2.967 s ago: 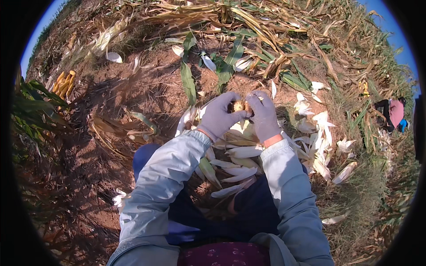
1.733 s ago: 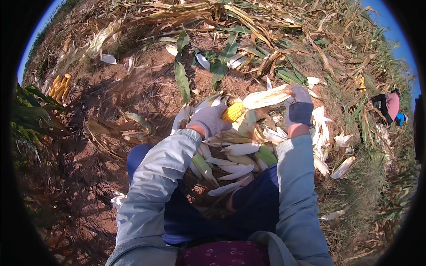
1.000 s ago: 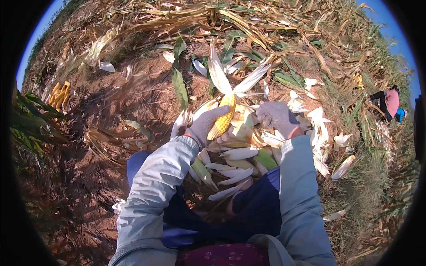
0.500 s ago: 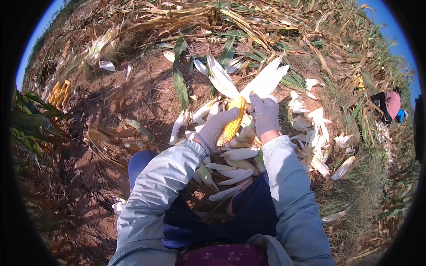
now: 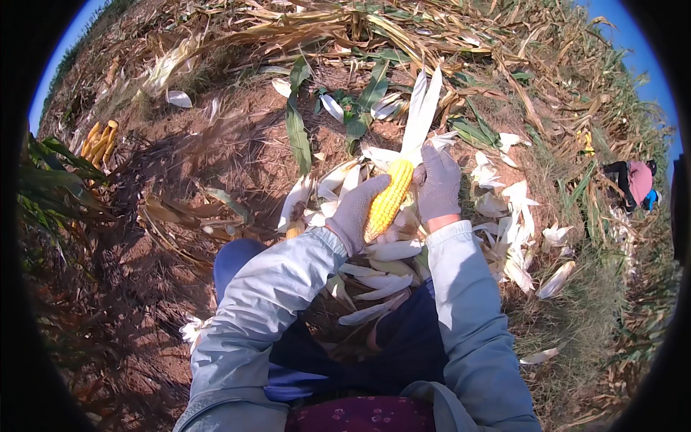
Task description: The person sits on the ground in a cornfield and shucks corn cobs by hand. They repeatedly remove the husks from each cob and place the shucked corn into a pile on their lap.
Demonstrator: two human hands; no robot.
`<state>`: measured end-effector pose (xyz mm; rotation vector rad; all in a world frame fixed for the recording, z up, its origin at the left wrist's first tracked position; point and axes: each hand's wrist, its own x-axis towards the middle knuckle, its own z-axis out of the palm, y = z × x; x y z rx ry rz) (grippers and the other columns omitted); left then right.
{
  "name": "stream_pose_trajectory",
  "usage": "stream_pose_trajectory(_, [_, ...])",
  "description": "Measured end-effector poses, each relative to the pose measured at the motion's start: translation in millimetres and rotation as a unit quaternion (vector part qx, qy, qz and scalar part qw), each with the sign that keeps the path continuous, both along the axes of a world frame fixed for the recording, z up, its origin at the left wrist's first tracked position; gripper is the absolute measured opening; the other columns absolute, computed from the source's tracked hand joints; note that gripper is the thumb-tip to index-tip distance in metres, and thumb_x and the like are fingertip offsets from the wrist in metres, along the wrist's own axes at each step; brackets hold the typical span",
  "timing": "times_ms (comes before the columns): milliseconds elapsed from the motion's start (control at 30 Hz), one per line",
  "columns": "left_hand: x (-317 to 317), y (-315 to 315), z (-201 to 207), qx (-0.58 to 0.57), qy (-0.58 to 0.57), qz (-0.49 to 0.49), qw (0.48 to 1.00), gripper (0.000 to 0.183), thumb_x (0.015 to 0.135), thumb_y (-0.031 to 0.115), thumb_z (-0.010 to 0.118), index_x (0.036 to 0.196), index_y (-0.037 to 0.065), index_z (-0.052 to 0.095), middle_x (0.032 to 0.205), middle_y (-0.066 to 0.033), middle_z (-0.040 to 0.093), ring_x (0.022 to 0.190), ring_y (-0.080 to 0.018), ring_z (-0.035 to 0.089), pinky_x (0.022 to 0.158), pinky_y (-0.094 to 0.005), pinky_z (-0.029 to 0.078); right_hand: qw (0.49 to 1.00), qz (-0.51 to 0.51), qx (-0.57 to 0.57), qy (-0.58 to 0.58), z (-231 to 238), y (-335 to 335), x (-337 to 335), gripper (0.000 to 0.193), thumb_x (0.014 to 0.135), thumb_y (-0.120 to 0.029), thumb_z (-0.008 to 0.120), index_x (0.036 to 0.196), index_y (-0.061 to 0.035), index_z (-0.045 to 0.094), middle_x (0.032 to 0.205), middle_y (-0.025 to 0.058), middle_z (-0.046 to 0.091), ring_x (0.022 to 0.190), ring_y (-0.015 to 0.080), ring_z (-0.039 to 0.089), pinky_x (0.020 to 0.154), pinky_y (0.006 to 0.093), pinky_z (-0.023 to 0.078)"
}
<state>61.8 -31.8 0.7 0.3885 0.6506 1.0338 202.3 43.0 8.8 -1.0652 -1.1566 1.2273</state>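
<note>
A yellow ear of corn (image 5: 389, 199), its kernels bare, slants between my two gloved hands. My left hand (image 5: 355, 213) is closed around its lower side, thumb along the kernels. At the ear's upper end my right hand (image 5: 439, 184) is closed, with the thumb pressed against the base where the husk joins. A pale peeled-back husk (image 5: 420, 119) sticks up from that end, away from me. The inner fingers of my right hand are partly hidden. Below the ear, loose white husks (image 5: 392, 250) lie heaped between my knees.
More shed husks (image 5: 517, 237) lie to the right of my hands. A pile of bare corn ears (image 5: 99, 142) sits at the far left beside green leaves. Dry stalks (image 5: 345, 29) cover the ground ahead. Another person (image 5: 636, 180) bends over at the far right.
The husk's broad white leaves, spread to both sides before, are now a narrower upright bunch. The ear has moved slightly right, and my right hand sits a little farther right.
</note>
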Motion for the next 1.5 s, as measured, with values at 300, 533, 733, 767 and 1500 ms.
stream_pose_trajectory(300, [4, 5, -16, -0.006, 0.145, 0.009, 0.989, 0.042, 0.087, 0.042, 0.056, 0.108, 0.006, 0.056, 0.070, -0.0078, 0.059, 0.047, -0.0172, 0.056, 0.033, -0.0259, 0.044, 0.975, 0.196, -0.027, -0.098, 11, 4, 13, 0.042, 0.079, -0.014, 0.063, 0.116, 0.0010, 0.051, 0.098, 0.0052, 0.058, 0.080, 0.0100, 0.054, 0.064, 0.0250, 0.046])
stream_pose_trajectory(533, [-6, 6, -15, 0.069, 0.087, -0.001, 0.994, 0.047, 0.086, 0.048, 0.056, 0.109, 0.006, 0.055, 0.070, -0.0060, 0.058, 0.046, -0.0134, 0.056, 0.030, -0.0243, 0.041, 0.974, 0.212, -0.024, -0.081, 29, -2, 23, 0.036, 0.078, -0.008, 0.060, 0.112, 0.0025, 0.055, 0.079, -0.0015, 0.054, 0.064, 0.0057, 0.047, 0.058, 0.0207, 0.039])
stream_pose_trajectory(733, [-1, -3, 7, 0.019, 0.226, -0.102, 0.969, 0.044, 0.086, 0.045, 0.057, 0.109, 0.007, 0.055, 0.070, -0.0037, 0.056, 0.050, -0.0131, 0.057, 0.031, -0.0240, 0.041, 0.971, 0.175, -0.069, -0.145, 8, 9, 26, 0.024, 0.084, -0.024, 0.063, 0.094, -0.0027, 0.065, 0.071, -0.0022, 0.058, 0.055, 0.0044, 0.045, 0.050, 0.0199, 0.033])
stream_pose_trajectory(767, [-1, -4, 8, 0.015, 0.276, -0.102, 0.956, 0.044, 0.087, 0.045, 0.057, 0.109, 0.007, 0.055, 0.070, -0.0036, 0.057, 0.050, -0.0132, 0.057, 0.032, -0.0239, 0.042, 0.969, 0.174, -0.100, -0.144, 7, 9, 26, 0.024, 0.084, -0.026, 0.062, 0.091, -0.0032, 0.066, 0.071, -0.0021, 0.059, 0.054, 0.0041, 0.044, 0.049, 0.0197, 0.032])
stream_pose_trajectory(1500, [7, 1, -16, 0.100, 0.276, -0.077, 0.953, 0.039, 0.084, 0.043, 0.061, 0.096, 0.005, 0.062, 0.073, -0.0044, 0.060, 0.054, -0.0146, 0.058, 0.041, -0.0228, 0.043, 0.963, 0.007, 0.119, -0.244, -1, 1, 30, 0.030, 0.090, -0.032, 0.055, 0.077, -0.0058, 0.060, 0.061, 0.0080, 0.057, 0.053, 0.0218, 0.056, 0.048, 0.0349, 0.040])
